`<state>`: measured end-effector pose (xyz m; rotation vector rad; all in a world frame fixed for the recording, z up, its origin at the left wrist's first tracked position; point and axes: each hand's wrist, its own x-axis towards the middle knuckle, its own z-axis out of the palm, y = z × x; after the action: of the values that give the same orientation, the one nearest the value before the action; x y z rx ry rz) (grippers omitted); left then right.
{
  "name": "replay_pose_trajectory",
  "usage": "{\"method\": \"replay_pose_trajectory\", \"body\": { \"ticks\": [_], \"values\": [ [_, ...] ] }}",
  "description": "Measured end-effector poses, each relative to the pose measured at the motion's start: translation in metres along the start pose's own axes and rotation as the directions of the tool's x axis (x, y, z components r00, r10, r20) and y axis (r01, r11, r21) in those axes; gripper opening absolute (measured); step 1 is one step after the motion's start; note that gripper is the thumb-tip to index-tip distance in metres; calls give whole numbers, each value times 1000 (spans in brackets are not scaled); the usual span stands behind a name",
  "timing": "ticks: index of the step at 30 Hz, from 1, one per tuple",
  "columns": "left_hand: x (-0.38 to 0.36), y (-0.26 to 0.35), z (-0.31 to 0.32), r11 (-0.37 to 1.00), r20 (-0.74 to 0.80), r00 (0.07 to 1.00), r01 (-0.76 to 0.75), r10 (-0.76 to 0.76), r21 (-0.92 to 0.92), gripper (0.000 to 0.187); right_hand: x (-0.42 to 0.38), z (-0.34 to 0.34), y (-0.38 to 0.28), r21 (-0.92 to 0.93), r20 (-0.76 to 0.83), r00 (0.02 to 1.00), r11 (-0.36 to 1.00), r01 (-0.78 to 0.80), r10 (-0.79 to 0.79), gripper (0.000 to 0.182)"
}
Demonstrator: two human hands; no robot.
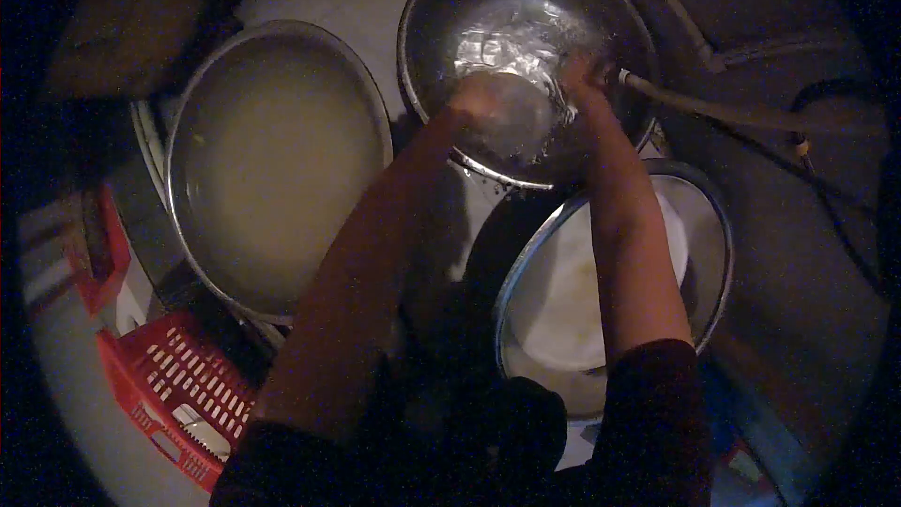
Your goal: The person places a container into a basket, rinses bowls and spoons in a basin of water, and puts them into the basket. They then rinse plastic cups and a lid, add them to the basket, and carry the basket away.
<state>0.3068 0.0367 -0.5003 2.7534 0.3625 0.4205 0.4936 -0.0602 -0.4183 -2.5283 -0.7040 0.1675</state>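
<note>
Both hands reach into a large metal basin (413, 47) with rippling, shining water inside. My left hand (477, 99) is at the left edge of a pale round dish (524, 122) low in the basin and seems to grip its rim; the fingers are blurred. My right hand (587, 75) is on the dish's right side, close to the light-coloured end of a hose (657, 94) that comes over the basin's right rim. Glare and motion hide the right fingers.
A wide basin of cloudy liquid (282, 169) stands at the left. Below my right forearm, a blue-rimmed tub (507, 319) holds white round plates (558, 305). A red slotted basket (178, 376) is at lower left. The hose and a dark cable (835, 188) run along the right.
</note>
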Motion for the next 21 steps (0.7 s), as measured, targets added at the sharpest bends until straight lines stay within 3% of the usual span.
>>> {"method": "replay_pose_trajectory", "body": {
  "ticks": [2, 3, 4, 5, 6, 7, 8, 9, 10, 11, 13, 15, 17, 19, 21],
  "values": [
    [-4, 8, -12, 967, -461, 887, 106, 13, 231, 40, -7, 4, 0, -169, 131, 991, 985, 38, -16, 37],
    [1, 25, -69, 925, -157, 916, 378, -368, 40, 42, -11, 5, -2, -262, 237, 971, 960, 100, -37, 36],
    [3, 36, -99, 757, 221, 745, 652, -629, -43, 46, -13, 5, -5, -333, 352, 934, 925, 184, -59, 35],
    [3, 38, -98, 757, 223, 744, 652, -630, -40, 46, -14, 6, -9, -368, 472, 877, 883, 291, -93, 34],
    [4, 38, -98, 731, 61, 743, 667, -666, -143, 40, -11, 6, -14, -362, 575, 808, 845, 393, -129, 34],
    [3, 39, -98, 706, -97, 708, 664, -699, -248, 35, -8, 5, -19, -248, 645, 734, 851, 463, -211, 33],
    [6, 34, -94, 708, -99, 709, 662, -698, -247, 35, -3, 4, -19, -78, 693, 650, 864, 498, -312, 32],
    [11, 27, -90, 629, -124, 675, 585, -728, -512, 32, -1, 4, -22, 132, 705, 603, 905, 405, -373, 32],
    [10, 22, -84, 570, -126, 654, 529, -746, -629, 31, -3, 5, -22, 529, 743, 640, 757, -384, -195, 36],
    [10, 19, -84, 503, -127, 633, 459, -763, -732, 30, 3, 14, -18, 523, 759, 619, 755, -396, -201, 39],
    [12, 26, -111, 721, -277, 682, 540, -677, -434, 26, 3, 8, -31, 586, 731, 626, 721, -369, -273, 44],
    [13, 27, -118, 764, -340, 692, 507, -637, -399, 24, -3, -6, -51, 652, 682, 649, 683, -330, -337, 46],
    [13, 28, -125, 804, -400, 700, 474, -592, -359, 23, -8, -15, -66, 704, 683, 601, 592, -392, -414, 47],
    [13, 31, -133, 780, -420, 657, 530, -626, -334, 19, -11, -24, -74, 664, 694, 623, 656, -359, -361, 45],
    [14, 30, -136, 786, -420, 666, 493, -616, -372, 18, -10, -22, -72, 618, 699, 645, 714, -329, -308, 42]
  ]
}}
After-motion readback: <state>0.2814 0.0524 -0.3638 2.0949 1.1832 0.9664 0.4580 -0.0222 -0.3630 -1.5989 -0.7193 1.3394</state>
